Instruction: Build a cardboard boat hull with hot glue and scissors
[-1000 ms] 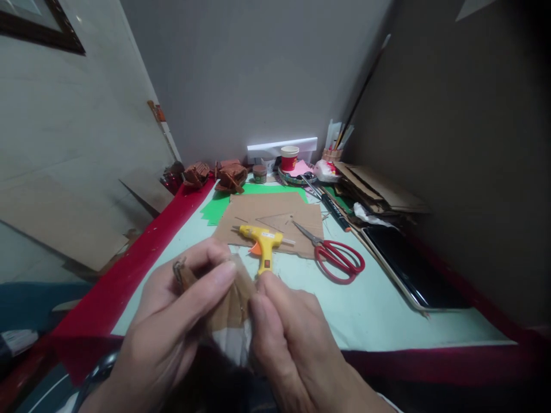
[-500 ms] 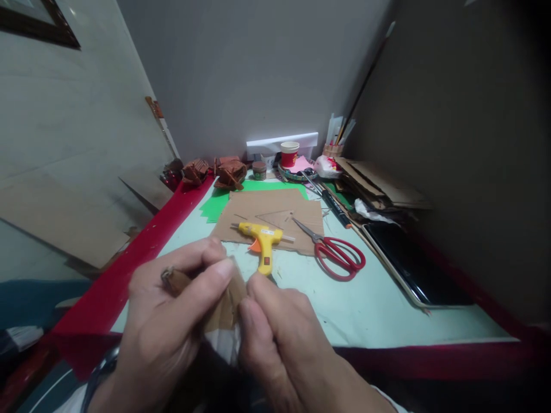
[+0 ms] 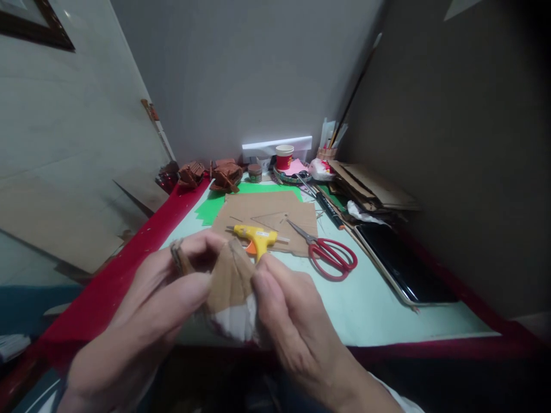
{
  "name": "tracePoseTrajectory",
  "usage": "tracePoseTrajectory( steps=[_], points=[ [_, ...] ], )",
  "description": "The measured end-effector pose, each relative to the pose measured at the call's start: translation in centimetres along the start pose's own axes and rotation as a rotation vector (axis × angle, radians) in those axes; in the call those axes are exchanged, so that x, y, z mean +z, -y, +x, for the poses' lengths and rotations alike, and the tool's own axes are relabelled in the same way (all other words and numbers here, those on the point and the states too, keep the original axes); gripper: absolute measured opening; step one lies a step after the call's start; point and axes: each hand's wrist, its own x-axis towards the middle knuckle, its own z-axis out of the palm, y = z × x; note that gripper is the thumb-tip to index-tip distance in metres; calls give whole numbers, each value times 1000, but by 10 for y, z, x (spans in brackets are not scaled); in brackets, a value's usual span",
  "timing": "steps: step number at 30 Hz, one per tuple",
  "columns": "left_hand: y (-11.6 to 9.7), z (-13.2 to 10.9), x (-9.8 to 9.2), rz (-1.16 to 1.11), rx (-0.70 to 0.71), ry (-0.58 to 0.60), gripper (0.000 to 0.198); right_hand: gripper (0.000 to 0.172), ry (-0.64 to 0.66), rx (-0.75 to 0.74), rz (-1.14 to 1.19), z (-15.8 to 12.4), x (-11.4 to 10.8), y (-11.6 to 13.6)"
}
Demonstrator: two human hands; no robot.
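Observation:
Between my two hands is a small folded cardboard piece (image 3: 230,281), brown on top with a white, ragged lower part. My left hand (image 3: 167,298) grips its left side, thumb laid along the edge. A narrow rolled bit of cardboard pokes up near the left fingers. On the right edge, my right hand (image 3: 297,315) pinches the piece between thumb and forefinger. Just beyond lies a yellow glue gun (image 3: 257,236), its handle partly hidden behind the right hand. Red-handled scissors (image 3: 331,258) rest to the right of it.
A flat cardboard sheet (image 3: 267,201) lies over green paper (image 3: 209,206). A phone (image 3: 400,264) and a black marker (image 3: 329,209) are at right, near stacked cardboard (image 3: 365,186). At the back stand a red paper cup (image 3: 284,158) and brown cardboard models (image 3: 226,175).
The cardboard piece has been raised and turned, so more of its brown face and white lower part shows. Both hands still hold it. The view has shifted slightly.

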Motion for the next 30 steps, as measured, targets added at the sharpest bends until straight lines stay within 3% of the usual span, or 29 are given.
tracePoseTrajectory(
  steps=[2,7,10,13,16,22,24,30],
  points=[
    [1,3,-10,-43,-17,92,40,27,-17,8,26,1,-2,-2],
    [2,11,-13,-234,-56,320,34,31,-66,-4,71,5,-4,-6],
    [4,13,-6,-142,-59,346,48,34,-140,16,111,7,-5,-9],
    [2,11,3,31,-33,191,51,36,-142,69,167,9,-8,-12],
    [-6,11,12,92,30,149,41,40,-72,110,224,10,-14,-12],
    [-20,6,22,116,47,2,43,21,15,199,282,9,-18,-2],
    [-20,4,20,153,84,0,44,18,11,255,276,8,-16,2],
    [-14,-4,11,242,184,2,46,35,-12,397,262,0,-8,6]
  ],
)
